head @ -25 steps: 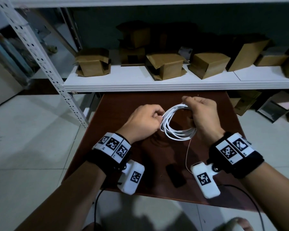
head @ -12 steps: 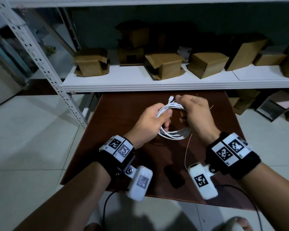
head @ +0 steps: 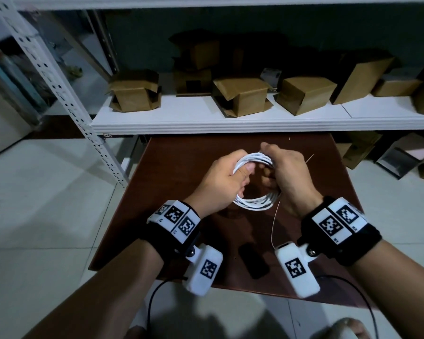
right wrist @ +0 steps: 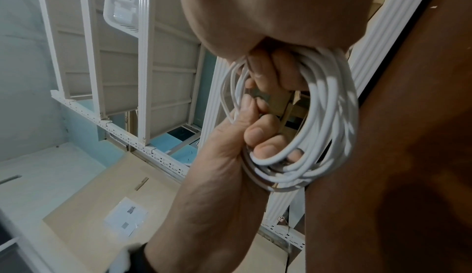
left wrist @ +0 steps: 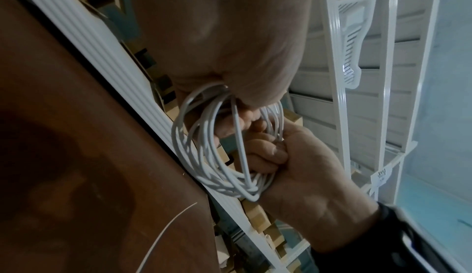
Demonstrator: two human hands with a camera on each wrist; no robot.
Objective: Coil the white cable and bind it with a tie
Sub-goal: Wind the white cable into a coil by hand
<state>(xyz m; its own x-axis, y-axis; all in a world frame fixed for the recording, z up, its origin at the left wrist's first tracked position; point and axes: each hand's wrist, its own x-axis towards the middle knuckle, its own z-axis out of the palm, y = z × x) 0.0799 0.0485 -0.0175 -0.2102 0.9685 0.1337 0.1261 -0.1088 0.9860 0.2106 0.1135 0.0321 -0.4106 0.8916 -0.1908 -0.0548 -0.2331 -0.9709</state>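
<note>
The white cable (head: 252, 204) is wound into a coil of several loops and held above the brown table (head: 171, 167). My left hand (head: 240, 172) grips the coil's left side, thumb over the strands. My right hand (head: 269, 172) grips the coil's top right, with fingers curled through the loops. In the left wrist view the coil (left wrist: 212, 156) hangs between my left palm and my right hand (left wrist: 293, 166). The right wrist view shows the coil (right wrist: 329, 126) with my left hand's fingers (right wrist: 255, 136) hooked into it. A thin tie wire (head: 274, 226) hangs from under my right hand.
A small dark object (head: 252, 263) lies on the table near its front edge. Behind the table runs a white shelf (head: 230, 121) with several cardboard boxes (head: 240, 96). A perforated shelf post (head: 66, 94) slants at the left. More boxes (head: 402, 155) sit on the floor at the right.
My left hand moved right from pinching the cable's edge and now wraps around the coil's left side. The loose cable end that stuck up half a second ago is no longer seen.
</note>
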